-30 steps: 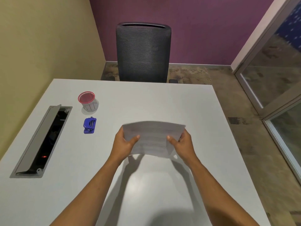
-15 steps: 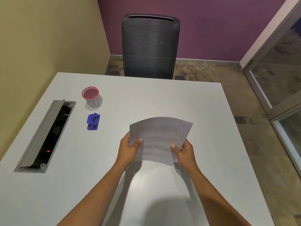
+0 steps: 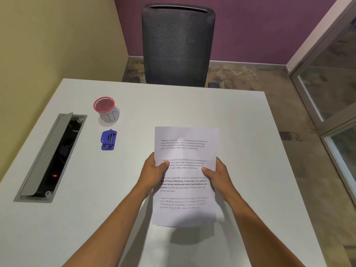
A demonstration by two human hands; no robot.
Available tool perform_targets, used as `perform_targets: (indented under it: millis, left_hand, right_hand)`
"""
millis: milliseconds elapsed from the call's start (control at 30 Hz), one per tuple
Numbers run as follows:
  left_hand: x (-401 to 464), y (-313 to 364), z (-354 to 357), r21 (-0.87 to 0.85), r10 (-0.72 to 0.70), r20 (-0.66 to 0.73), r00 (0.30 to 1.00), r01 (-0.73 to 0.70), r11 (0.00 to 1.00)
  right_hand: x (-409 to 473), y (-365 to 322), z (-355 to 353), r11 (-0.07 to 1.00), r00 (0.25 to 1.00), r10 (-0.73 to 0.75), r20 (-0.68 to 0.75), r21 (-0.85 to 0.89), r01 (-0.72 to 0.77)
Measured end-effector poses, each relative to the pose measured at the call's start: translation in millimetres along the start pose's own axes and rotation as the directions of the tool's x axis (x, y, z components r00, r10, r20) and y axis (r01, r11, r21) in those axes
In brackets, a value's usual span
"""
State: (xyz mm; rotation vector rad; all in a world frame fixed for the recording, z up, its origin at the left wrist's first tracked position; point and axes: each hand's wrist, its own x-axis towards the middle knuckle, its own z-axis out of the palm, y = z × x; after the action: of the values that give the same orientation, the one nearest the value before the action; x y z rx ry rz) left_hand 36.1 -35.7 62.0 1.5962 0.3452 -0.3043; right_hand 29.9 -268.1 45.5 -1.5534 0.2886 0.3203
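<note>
A white sheet of paper [image 3: 185,151] with several printed paragraphs is held upright above the white table [image 3: 240,132], its text facing me. My left hand [image 3: 152,172] grips the sheet's left edge, thumb on the front. My right hand [image 3: 217,174] grips the right edge the same way. The fingers of both hands are hidden behind the paper.
A small blue hole punch [image 3: 108,140] lies on the table's left part, with a red-rimmed mesh cup [image 3: 105,108] just beyond it. An open grey cable hatch [image 3: 48,157] is set into the left side. A black mesh chair [image 3: 178,45] stands at the far edge.
The sheet has been raised from a low, foreshortened tilt to upright, so its full printed face now shows. Both hands kept their grip on its side edges.
</note>
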Motion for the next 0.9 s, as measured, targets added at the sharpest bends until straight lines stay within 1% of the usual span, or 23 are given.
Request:
perform_targets:
  millis: [167, 267, 400, 500, 667, 733, 800, 900]
  left_hand:
    - [3, -4, -8, 0.054, 0.004, -0.007, 1.000, -0.003, 0.999]
    - [4, -6, -9, 0.037, -0.012, -0.003, 1.000, 0.012, 0.999]
    - [5, -9, -9, -0.028, -0.033, -0.019, 0.999, 0.033, 0.999]
    - [9, -13, -11, -0.018, -0.047, -0.027, 0.999, 0.047, 0.999]
    - [26, -22, -30, -0.054, -0.124, -0.082, 0.989, 0.119, 0.991]
    - [37, -25, -43, -0.083, -0.131, -0.140, 0.982, 0.120, 0.989]
    - [51, -27, -60, -0.069, -0.114, -0.241, 0.964, 0.100, 0.993]
    - [72, -31, -87, 0.069, -0.055, -0.435, 0.899, 0.094, 0.993]
  right_hand:
    - [3, 6, -6, 1.000, 1.000, 0.029, 0.003, 0.010, -0.029]
    - [3, 11, -10, 0.998, 0.998, 0.058, 0.031, 0.035, -0.059]
    - [-1, 20, -11, 0.994, 0.992, 0.091, 0.087, 0.048, -0.095]
    - [-1, 24, -9, 0.997, 0.994, 0.077, 0.078, 0.020, -0.079]
    - [3, 33, -9, 0.994, 0.994, 0.081, 0.073, 0.071, -0.086]
    - [6, 36, -11, 0.995, 0.994, 0.088, 0.068, 0.050, -0.091]
    - [10, 39, -13, 0.995, 0.994, 0.092, 0.062, 0.042, -0.095]
    - [17, 44, -16, 0.994, 0.994, 0.105, 0.037, 0.040, -0.107]
